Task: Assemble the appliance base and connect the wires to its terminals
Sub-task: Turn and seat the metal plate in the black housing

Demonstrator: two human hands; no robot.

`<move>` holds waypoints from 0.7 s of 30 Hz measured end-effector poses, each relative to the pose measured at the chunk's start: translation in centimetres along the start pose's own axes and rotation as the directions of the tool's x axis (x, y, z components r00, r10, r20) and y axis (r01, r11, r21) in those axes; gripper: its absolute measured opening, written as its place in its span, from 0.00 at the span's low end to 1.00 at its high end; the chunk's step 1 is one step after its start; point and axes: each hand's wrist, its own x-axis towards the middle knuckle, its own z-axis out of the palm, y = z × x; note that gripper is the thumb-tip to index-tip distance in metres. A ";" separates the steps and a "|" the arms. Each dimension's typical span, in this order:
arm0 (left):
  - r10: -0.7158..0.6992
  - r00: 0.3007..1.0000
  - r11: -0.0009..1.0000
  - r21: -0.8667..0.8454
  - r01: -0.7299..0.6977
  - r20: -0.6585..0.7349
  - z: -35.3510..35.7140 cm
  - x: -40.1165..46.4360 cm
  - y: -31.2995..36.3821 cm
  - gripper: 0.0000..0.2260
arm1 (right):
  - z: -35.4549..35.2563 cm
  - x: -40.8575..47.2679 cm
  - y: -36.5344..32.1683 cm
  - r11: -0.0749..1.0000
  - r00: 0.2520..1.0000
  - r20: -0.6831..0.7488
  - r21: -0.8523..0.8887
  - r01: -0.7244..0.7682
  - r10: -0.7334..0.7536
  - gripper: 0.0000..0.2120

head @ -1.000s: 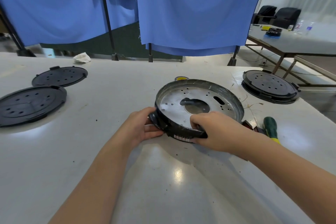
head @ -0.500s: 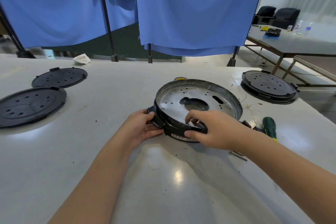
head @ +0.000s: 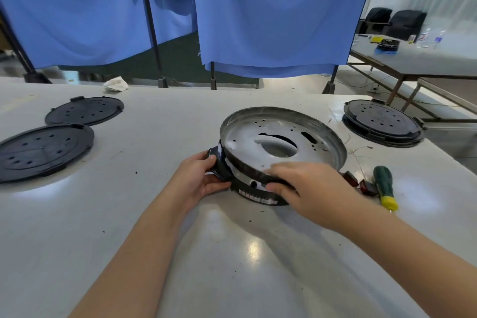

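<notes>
A round metal pan with a large centre hole [head: 304, 134] sits tilted in a black plastic base ring [head: 255, 192] on the white table [head: 154, 214]. The pan's near edge stands lifted out of the ring. My left hand [head: 198, 179] grips a black lug on the ring's left side. My right hand [head: 307, 186] holds the near rim, fingers over the pan's edge and thumb on the black ring. Thin loose wires [head: 357, 152] lie to the right of the pan.
Two black perforated discs [head: 44, 150] [head: 85, 110] lie at the left. A stack of black discs [head: 382, 121] sits at the right. A green and yellow screwdriver [head: 384, 186] and small dark red parts [head: 358, 182] lie right of the base. Blue curtains hang behind.
The metal pan's near edge has risen out of the black ring. My right hand has shifted along the near rim; the left hand keeps its hold.
</notes>
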 end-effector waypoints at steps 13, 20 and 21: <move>0.025 0.999 0.999 0.031 -0.026 0.029 0.1 0.0 0.0 0.10 | 1.3 -1.2 -0.1 0.986 0.984 -0.088 -0.079 0.146 -0.152 0.14; 0.009 1.000 1.000 0.023 -0.009 0.020 0.0 0.2 -0.3 0.11 | 1.3 -1.0 0.0 0.990 0.990 -0.038 -0.050 0.133 -0.135 0.15; 0.005 1.000 1.000 0.020 -0.005 0.016 0.0 0.3 -0.3 0.11 | 1.4 -0.9 0.0 0.991 0.991 -0.027 -0.041 0.130 -0.131 0.16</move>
